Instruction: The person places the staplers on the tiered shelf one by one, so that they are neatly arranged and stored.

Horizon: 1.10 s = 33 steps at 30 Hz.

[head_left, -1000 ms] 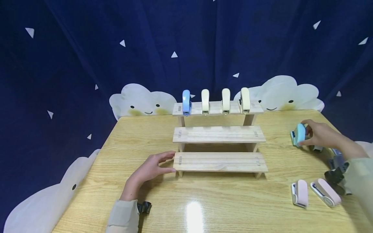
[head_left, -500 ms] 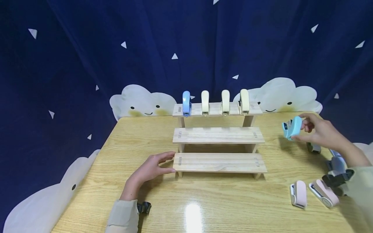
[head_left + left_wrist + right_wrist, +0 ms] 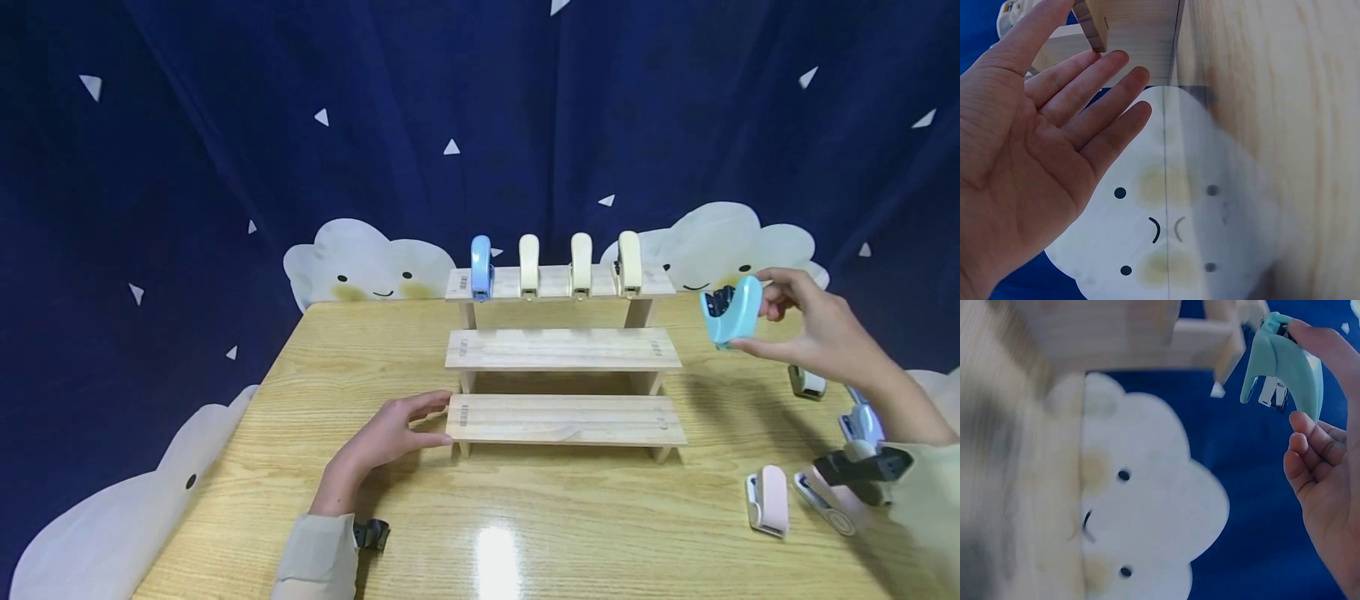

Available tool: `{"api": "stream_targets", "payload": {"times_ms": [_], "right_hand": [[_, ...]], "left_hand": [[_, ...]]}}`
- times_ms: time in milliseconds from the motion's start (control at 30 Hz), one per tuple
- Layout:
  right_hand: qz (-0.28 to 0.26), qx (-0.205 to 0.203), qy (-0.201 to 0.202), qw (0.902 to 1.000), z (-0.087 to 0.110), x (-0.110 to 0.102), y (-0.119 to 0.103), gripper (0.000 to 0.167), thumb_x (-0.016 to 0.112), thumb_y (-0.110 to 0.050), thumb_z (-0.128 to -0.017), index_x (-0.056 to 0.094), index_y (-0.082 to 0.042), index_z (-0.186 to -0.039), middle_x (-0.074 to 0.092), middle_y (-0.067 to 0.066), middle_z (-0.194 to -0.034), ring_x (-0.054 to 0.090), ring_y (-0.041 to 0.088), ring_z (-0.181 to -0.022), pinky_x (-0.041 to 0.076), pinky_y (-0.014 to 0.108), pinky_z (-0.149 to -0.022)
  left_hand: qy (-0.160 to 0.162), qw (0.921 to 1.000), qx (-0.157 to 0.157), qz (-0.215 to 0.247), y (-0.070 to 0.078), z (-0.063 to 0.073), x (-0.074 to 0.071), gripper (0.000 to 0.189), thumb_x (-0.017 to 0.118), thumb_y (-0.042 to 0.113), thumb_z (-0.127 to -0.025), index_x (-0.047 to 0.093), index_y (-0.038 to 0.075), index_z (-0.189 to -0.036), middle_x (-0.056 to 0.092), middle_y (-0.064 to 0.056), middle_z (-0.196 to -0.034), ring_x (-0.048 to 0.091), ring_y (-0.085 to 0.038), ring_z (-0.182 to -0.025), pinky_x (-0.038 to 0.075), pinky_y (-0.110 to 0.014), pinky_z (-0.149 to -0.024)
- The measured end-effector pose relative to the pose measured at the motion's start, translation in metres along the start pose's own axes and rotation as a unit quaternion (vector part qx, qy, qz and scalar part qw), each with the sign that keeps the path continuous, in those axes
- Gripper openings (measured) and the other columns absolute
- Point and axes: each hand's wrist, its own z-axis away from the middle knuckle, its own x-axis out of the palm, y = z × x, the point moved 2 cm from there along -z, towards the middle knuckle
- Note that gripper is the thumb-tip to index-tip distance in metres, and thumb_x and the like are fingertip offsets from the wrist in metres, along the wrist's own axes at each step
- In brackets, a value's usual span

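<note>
My right hand (image 3: 817, 333) pinches a turquoise stapler (image 3: 742, 315) between thumb and fingertips, raised above the right side of the table. In the right wrist view the stapler (image 3: 1302, 372) gapes, its metal part showing between the two arms. My left hand (image 3: 390, 432) stays at the left end of a three-step wooden rack (image 3: 562, 419), thumb and fingertips right at the lowest board's edge. Its fingers (image 3: 1094, 112) look relaxed and nearly straight in the left wrist view. Along the top step stand a blue stapler (image 3: 481, 267) and three cream staplers (image 3: 528, 265).
Two pink staplers lie on the right of the table (image 3: 600, 525), one pink stapler (image 3: 769, 500) beside the other. Further back are a grey-white stapler (image 3: 808, 382) and a blue stapler (image 3: 862, 423), partly behind the right forearm. A dark blue curtain (image 3: 375, 108) hangs behind.
My right hand has lifted the turquoise stapler off the table and carried it up and leftward, toward the rack; the stapler has tilted. The left hand has not moved.
</note>
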Motion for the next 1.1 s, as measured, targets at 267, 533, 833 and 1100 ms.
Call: {"api": "stream_targets", "payload": {"times_ms": [267, 533, 833, 1100], "right_hand": [[-0.021, -0.113, 0.018, 0.9932, -0.013, 0.005, -0.049, 0.098, 0.093, 0.006, -0.044, 0.048, 0.005, -0.131, 0.049, -0.007, -0.086, 0.043, -0.006, -0.080, 0.035, 0.001, -0.074], [-0.048, -0.196, -0.012, 0.9793, -0.032, 0.030, -0.088, 0.096, 0.094, 0.002, -0.045, 0.047, 0.006, -0.128, 0.051, -0.001, -0.083, 0.043, 0.000, -0.078, 0.039, 0.008, -0.070], [-0.076, -0.199, -0.072, 0.9743, -0.047, 0.069, -0.135, 0.087, 0.093, -0.017, -0.060, 0.045, 0.003, -0.130, 0.062, 0.006, -0.092, 0.054, 0.009, -0.080, 0.049, 0.020, -0.067], [-0.093, -0.219, -0.101, 0.9659, -0.058, 0.101, -0.168, 0.082, 0.090, -0.027, -0.066, 0.046, 0.005, -0.127, 0.061, 0.007, -0.095, 0.055, 0.013, -0.082, 0.053, 0.029, -0.068]], "left_hand": [[0.000, 0.9999, 0.011, -0.001, -0.001, 0.000, 0.000, 0.072, 0.076, 0.034, -0.085, 0.047, 0.010, -0.146, 0.052, -0.011, -0.147, 0.050, -0.030, -0.136, 0.042, -0.047, -0.114], [0.002, 1.0000, 0.008, -0.002, -0.001, 0.001, -0.001, 0.073, 0.076, 0.036, -0.084, 0.047, 0.011, -0.146, 0.052, -0.012, -0.147, 0.050, -0.031, -0.136, 0.042, -0.048, -0.113], [0.001, 0.9999, 0.012, -0.001, -0.001, 0.001, -0.001, 0.073, 0.076, 0.036, -0.084, 0.046, 0.011, -0.146, 0.052, -0.012, -0.147, 0.050, -0.030, -0.136, 0.042, -0.047, -0.114], [0.000, 0.9999, 0.014, -0.005, 0.000, 0.000, -0.001, 0.073, 0.076, 0.035, -0.084, 0.046, 0.010, -0.146, 0.052, -0.012, -0.147, 0.050, -0.031, -0.136, 0.041, -0.047, -0.114]]}}
